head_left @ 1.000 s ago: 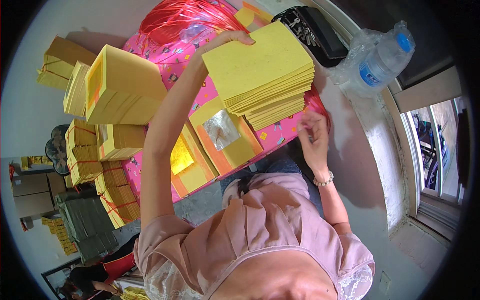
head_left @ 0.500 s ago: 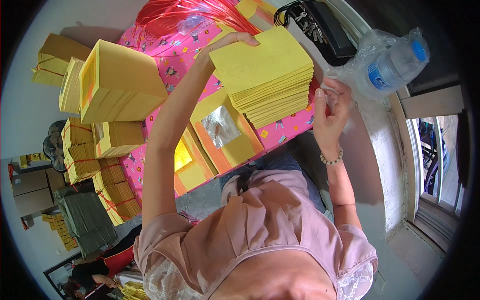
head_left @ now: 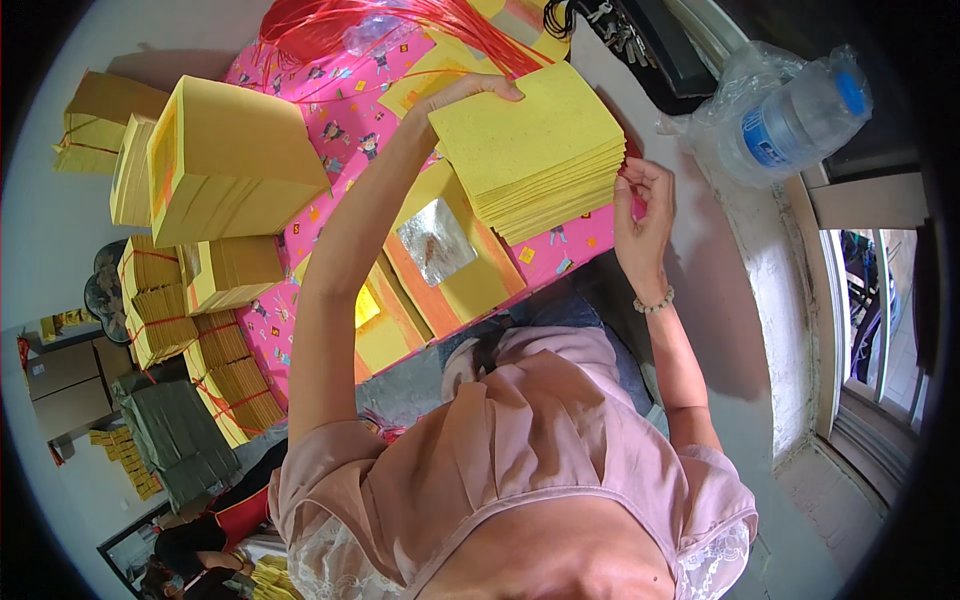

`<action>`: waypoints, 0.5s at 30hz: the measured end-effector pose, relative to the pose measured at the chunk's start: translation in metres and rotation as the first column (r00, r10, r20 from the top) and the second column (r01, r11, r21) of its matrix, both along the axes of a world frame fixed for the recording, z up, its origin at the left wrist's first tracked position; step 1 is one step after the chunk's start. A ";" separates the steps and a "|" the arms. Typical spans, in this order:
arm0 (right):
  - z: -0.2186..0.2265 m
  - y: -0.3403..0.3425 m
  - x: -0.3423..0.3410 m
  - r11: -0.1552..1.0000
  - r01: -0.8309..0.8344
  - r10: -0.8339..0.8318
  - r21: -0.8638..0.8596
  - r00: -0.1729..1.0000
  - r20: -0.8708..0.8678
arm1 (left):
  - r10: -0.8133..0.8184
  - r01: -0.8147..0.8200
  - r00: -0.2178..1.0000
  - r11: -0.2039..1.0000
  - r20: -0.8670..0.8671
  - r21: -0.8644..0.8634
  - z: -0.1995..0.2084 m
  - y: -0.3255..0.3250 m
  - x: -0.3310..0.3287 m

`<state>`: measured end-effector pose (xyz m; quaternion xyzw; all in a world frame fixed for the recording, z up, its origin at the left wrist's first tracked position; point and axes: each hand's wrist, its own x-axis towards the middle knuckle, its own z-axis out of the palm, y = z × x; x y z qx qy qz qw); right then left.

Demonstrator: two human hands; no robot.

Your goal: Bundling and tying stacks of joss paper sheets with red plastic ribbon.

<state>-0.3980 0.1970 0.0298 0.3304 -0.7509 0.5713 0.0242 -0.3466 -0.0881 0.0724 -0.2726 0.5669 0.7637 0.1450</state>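
Note:
A thick stack of yellow paper sheets (head_left: 535, 140) stands tilted at the right end of the table. My left hand (head_left: 485, 88) grips its far left edge, thumb on top, the other fingers hidden. By the stack's right side is my right hand (head_left: 648, 210), fingers curled toward the thumb and tips near the paper edges. Some red shows at these fingers, but what they pinch is too small to make out. Left of the stack lies yellow paper with a silver foil square (head_left: 438, 242), beside another with a gold square (head_left: 367, 306).
Red plastic strands (head_left: 430, 25) lie across the far side of the pink patterned tablecloth (head_left: 350, 130). Tall yellow paper blocks (head_left: 235, 150) and red-tied bundles (head_left: 160, 310) stand left. A bagged water bottle (head_left: 800, 125) and black case with keys (head_left: 650, 55) are right. Another person (head_left: 195, 545) works lower left.
My right hand has moved in against the stack's right side, and its fingers have curled closer together. My left hand keeps its hold. The view has shifted slightly.

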 end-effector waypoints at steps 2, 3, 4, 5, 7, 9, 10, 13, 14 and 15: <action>-0.011 -0.001 0.001 1.000 -0.002 0.002 0.013 1.000 0.027 | -0.003 0.003 1.000 1.000 -0.001 -0.010 -0.002 0.002 0.000; -0.017 -0.002 0.002 1.000 -0.001 0.000 0.018 0.999 0.032 | -0.004 0.005 1.000 1.000 -0.014 0.022 -0.002 0.002 0.000; -0.023 -0.004 0.003 0.999 -0.030 0.029 0.011 0.997 0.072 | 0.003 -0.002 1.000 0.999 -0.022 0.052 -0.003 0.002 0.000; -0.028 -0.005 0.003 0.999 -0.050 0.048 0.010 0.992 0.117 | -0.006 0.008 1.000 0.998 -0.023 0.056 -0.003 0.003 0.001; -0.035 -0.005 0.003 0.998 -0.054 0.051 0.019 0.991 0.126 | 0.014 -0.013 0.999 1.000 -0.043 0.020 -0.002 0.005 0.001; -0.039 -0.005 0.003 0.998 -0.049 0.044 0.035 0.989 0.139 | 0.011 -0.009 0.999 0.999 -0.046 0.038 -0.001 0.006 0.003; -0.041 -0.004 0.003 0.999 -0.047 0.041 0.029 0.986 0.161 | 0.014 -0.012 0.999 0.999 -0.049 0.049 0.000 0.006 0.003; -0.042 -0.004 0.002 0.998 -0.052 0.044 0.035 0.981 0.187 | 0.012 -0.008 0.998 0.998 -0.067 0.063 0.001 0.008 0.005; -0.042 -0.003 0.002 0.997 -0.064 0.055 0.042 0.981 0.185 | 0.007 -0.002 0.998 0.998 -0.067 0.066 0.001 0.008 0.004; -0.042 -0.003 0.002 0.997 -0.062 0.052 0.047 0.980 0.191 | 0.011 -0.006 0.998 0.997 -0.062 0.081 0.000 0.008 0.003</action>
